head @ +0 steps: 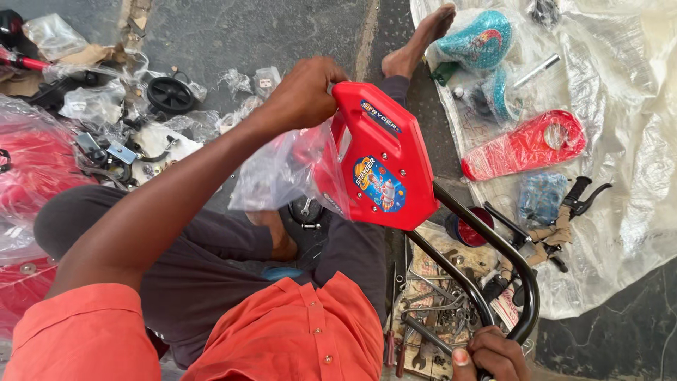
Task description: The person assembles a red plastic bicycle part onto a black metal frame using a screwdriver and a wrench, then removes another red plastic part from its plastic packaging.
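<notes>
My left hand [303,92] grips the top edge of a red plastic panel [384,159] with a colourful round sticker; a clear plastic bag [282,173] hangs off the panel's left side. The panel sits on a black curved metal tube [504,257] that loops down to the lower right. My right hand [493,356] holds the lower end of that tube at the bottom edge of the view. I sit on the ground in dark trousers and an orange shirt, one bare foot [419,39] stretched out ahead.
A clear plastic sheet [635,141] on the right carries a wrapped red chain guard [525,148], a teal saddle [479,39], a chrome post and black brake levers [582,197]. Spanners and tools [437,310] lie by my right knee. A small black wheel [169,94] and bagged parts lie left.
</notes>
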